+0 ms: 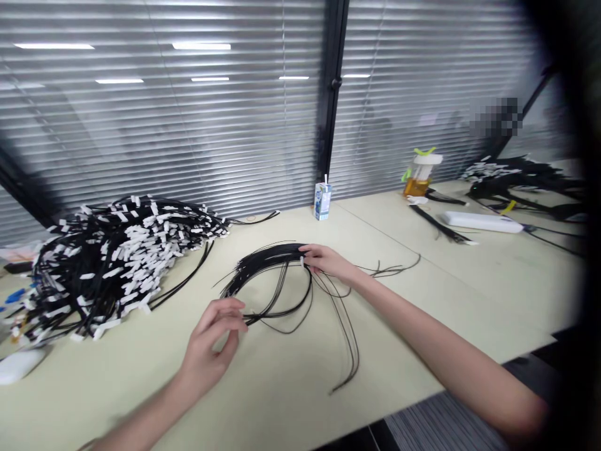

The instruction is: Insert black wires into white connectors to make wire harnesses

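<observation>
A curved bundle of thin black cables (267,255) lies on the pale table in front of me. My right hand (328,262) has its fingers closed on the bundle's right end, beside a small white tag (302,261). My left hand (213,338) is at the lower left end of the cables, fingers bent and thumb apart from them. Its fingertips are close to the ends of a looped strand (282,311); whether they touch is unclear. Several loose thin wires (352,341) trail from under my right hand toward the front and right.
A large heap of black cables with white tags (145,257) covers the left side, with a white mouse (21,365) before it. Toward the window stand a blue-white drink carton (322,202) and a container of amber liquid (417,181). A white power strip (483,222) lies at right.
</observation>
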### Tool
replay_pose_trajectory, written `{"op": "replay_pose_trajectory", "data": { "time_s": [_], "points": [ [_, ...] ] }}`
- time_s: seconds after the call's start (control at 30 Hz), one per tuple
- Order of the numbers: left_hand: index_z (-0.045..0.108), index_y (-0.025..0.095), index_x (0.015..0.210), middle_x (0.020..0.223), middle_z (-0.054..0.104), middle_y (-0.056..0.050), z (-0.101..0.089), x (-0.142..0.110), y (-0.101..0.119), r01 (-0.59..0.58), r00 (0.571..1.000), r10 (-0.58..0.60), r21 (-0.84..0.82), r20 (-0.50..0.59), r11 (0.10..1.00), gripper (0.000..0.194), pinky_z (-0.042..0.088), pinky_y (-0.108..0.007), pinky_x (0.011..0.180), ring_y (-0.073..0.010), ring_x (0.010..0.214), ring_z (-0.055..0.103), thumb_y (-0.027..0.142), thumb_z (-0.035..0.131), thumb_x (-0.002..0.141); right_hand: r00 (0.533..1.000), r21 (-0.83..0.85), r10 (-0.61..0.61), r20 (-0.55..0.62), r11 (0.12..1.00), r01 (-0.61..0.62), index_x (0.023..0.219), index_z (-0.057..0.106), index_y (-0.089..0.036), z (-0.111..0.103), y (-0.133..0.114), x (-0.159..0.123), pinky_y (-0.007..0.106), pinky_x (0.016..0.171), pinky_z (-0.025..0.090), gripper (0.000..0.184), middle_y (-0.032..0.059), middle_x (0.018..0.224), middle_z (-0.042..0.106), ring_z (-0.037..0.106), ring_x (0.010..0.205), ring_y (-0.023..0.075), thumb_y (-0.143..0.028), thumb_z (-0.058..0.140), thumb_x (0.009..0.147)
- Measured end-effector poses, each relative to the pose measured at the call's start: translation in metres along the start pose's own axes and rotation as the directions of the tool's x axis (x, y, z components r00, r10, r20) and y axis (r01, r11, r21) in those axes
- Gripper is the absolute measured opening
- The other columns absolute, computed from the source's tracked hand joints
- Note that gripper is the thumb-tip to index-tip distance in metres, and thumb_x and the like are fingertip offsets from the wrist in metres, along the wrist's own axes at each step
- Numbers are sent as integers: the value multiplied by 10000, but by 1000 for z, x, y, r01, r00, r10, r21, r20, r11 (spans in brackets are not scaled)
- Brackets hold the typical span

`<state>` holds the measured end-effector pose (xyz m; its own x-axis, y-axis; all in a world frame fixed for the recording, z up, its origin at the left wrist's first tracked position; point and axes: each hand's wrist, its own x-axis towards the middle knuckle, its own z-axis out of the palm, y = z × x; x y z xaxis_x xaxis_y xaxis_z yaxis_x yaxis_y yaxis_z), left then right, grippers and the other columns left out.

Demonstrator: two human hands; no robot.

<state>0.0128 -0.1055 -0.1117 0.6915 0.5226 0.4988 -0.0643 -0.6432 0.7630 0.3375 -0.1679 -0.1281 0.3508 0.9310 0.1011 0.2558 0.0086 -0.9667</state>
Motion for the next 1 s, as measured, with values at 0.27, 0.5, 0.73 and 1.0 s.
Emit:
{"op": "replay_pose_trajectory", "data": {
  "time_s": [0.27,0.5,0.73,1.0],
  "points": [
    [585,228,799,1132,495,-15,-14,12,-12,228,917,-322,-354,-234,907,120,453,-242,800,-174,1031,506,146,649,738,981,230,-53,187,973,8,1110,550,-147,-19,-21,-5,383,847,481,259,83,1161,537,553,995,179,-229,553,865],
    [604,227,835,1118,564,9,-23,17,-27,335,820,-537,-596,-197,730,210,487,-235,806,-123,884,591,121,686,674,954,368,-93,286,930,-19,1118,553,-138,-10,-24,-10,408,893,459,272,82,1148,561,548,1042,191,-201,567,854],
    [632,207,854,1040,623,-20,-28,21,-35,402,800,-586,-612,-128,681,207,490,-281,863,-175,948,618,135,681,666,979,456,-136,149,888,54,1054,566,-123,-19,-31,-9,364,818,489,215,58,1011,591,576,934,164,-221,557,863],
    [639,209,895,1167,559,-76,-14,17,-20,462,883,-463,-325,79,825,276,485,-302,812,-237,1056,556,135,730,645,979,568,-204,-21,803,179,1022,566,-123,-16,-42,-10,285,706,507,179,38,939,582,575,806,121,-214,545,870]
  ]
}}
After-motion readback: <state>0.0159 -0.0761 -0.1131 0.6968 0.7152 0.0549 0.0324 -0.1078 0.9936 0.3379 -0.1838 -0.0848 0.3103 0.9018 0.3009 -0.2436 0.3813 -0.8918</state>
